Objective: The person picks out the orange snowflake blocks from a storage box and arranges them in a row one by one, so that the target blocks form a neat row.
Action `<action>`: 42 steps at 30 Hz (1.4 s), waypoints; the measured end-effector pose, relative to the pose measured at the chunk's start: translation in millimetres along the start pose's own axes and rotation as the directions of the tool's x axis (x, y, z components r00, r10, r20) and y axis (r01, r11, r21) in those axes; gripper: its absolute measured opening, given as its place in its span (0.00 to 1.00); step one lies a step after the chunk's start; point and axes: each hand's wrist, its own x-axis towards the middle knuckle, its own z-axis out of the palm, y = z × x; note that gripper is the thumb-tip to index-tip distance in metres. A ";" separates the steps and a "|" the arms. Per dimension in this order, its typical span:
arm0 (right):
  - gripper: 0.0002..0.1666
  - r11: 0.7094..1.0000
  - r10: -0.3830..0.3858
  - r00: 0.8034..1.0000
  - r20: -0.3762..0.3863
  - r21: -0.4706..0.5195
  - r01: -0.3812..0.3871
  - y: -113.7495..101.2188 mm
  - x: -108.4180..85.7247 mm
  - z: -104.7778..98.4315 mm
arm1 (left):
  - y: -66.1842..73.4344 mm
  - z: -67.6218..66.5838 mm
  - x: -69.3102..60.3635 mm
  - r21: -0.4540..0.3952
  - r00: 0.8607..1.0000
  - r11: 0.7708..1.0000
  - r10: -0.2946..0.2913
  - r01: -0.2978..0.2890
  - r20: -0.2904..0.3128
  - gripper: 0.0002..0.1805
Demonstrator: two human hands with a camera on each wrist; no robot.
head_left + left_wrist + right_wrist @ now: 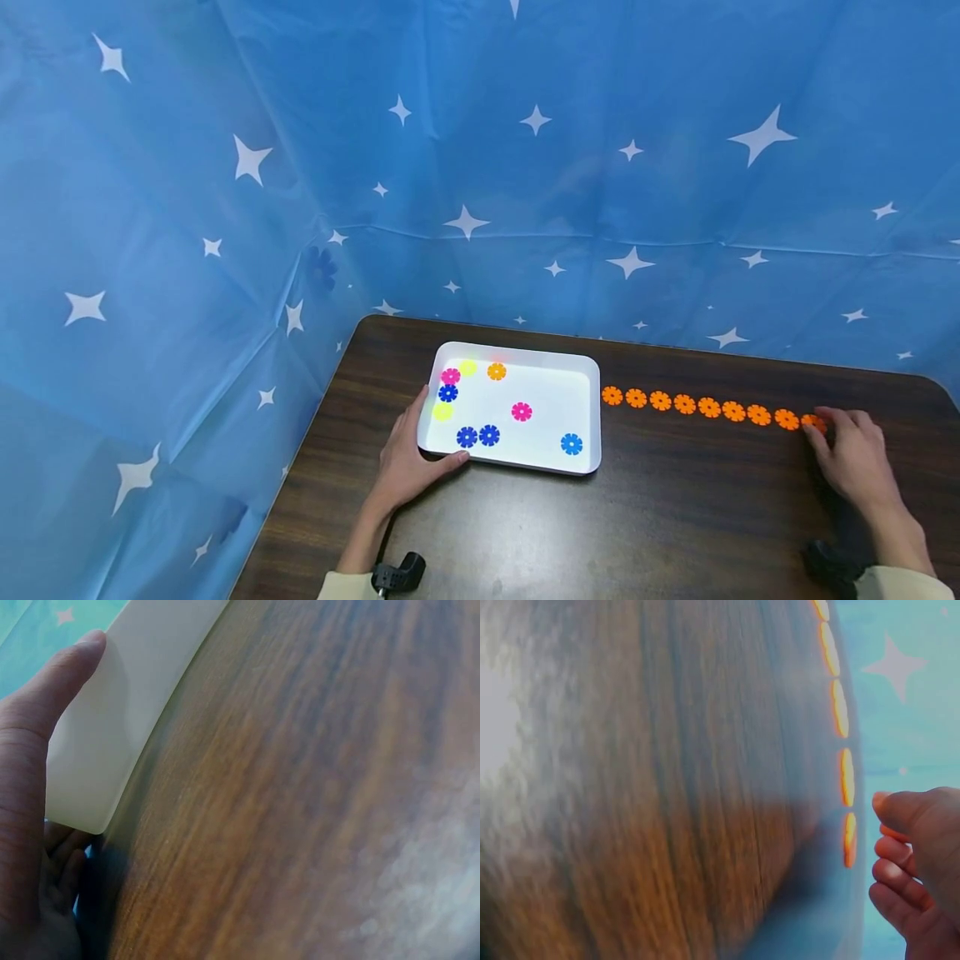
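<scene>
My left hand [408, 454] grips the near left corner of a white tray [592, 400], thumb along its front wall and fingers at its left side. In the left wrist view the thumb lies against the tray's pale wall [127, 712]. At the right end of a row of orange notched snowflake discs [708, 407], my right hand [855, 454] pinches the last orange snowflake disc [813, 422] between thumb and finger. A sliver of orange shows between those fingers in the right wrist view; most of that disc is hidden.
Inside the tray lie pink [522, 412], yellow [443, 411], dark blue [489, 435], light blue [572, 444] and orange discs [497, 372]. The dark wooden table [675, 525] ends at a blue star-patterned cloth [562, 167] behind and at the left.
</scene>
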 end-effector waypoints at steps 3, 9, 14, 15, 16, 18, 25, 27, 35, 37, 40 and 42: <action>0.26 1.000 -0.026 1.000 -0.006 0.011 0.026 -3.9 -1.5 -0.1 | 0.0 0.3 1.1 0.006 1.000 1.000 0.011 -0.011 -0.004 0.66; 0.25 0.997 -0.077 0.997 -0.018 0.024 0.078 -17.6 -3.7 3.2 | -0.5 1.0 1.2 0.005 1.000 1.000 0.019 -0.019 -0.012 0.66; 0.25 0.986 -0.162 0.986 -0.039 0.043 0.163 -34.4 -4.5 6.5 | -0.9 1.7 0.4 0.007 1.000 1.000 0.008 -0.008 -0.014 0.66; 0.24 0.983 -0.177 0.983 -0.044 0.046 0.179 -38.4 -4.8 6.9 | -1.0 2.0 0.4 0.010 1.000 1.000 0.007 -0.007 -0.014 0.66; 0.24 0.980 -0.190 0.981 -0.045 0.050 0.192 -42.1 -4.7 7.2 | -1.4 2.4 0.5 0.010 1.000 1.000 0.008 -0.007 -0.015 0.66; 0.23 0.978 -0.200 0.979 -0.042 0.057 0.202 -49.8 -4.5 7.6 | -1.7 3.0 0.5 0.010 1.000 1.000 0.011 -0.011 -0.017 0.66; 0.23 0.967 -0.234 0.971 -0.043 0.090 0.237 -76.4 -5.8 10.3 | -3.7 3.7 1.3 0.010 1.000 1.000 0.022 -0.021 -0.021 0.66; 0.24 0.961 -0.254 0.966 -0.048 0.097 0.258 -84.0 -7.2 11.9 | -3.9 3.6 1.6 0.011 0.999 1.000 0.025 -0.025 -0.021 0.66; 0.24 0.939 -0.320 0.946 -0.056 0.113 0.324 -110.4 -7.9 16.1 | -3.7 3.7 2.0 0.016 0.999 0.999 0.030 -0.029 -0.018 0.66; 0.23 0.933 -0.336 0.940 -0.058 0.117 0.341 -116.1 -7.5 16.9 | -3.8 3.7 1.8 0.014 0.999 0.999 0.031 -0.031 -0.019 0.66; 0.23 0.924 -0.359 0.932 -0.056 0.123 0.363 -124.8 -7.2 17.8 | -4.1 3.3 1.4 0.008 0.999 0.999 0.035 -0.035 -0.020 0.66; 0.23 0.918 -0.370 0.927 -0.052 0.131 0.374 -130.4 -6.6 18.6 | -4.2 2.9 1.3 0.002 0.999 0.999 0.036 -0.036 -0.020 0.66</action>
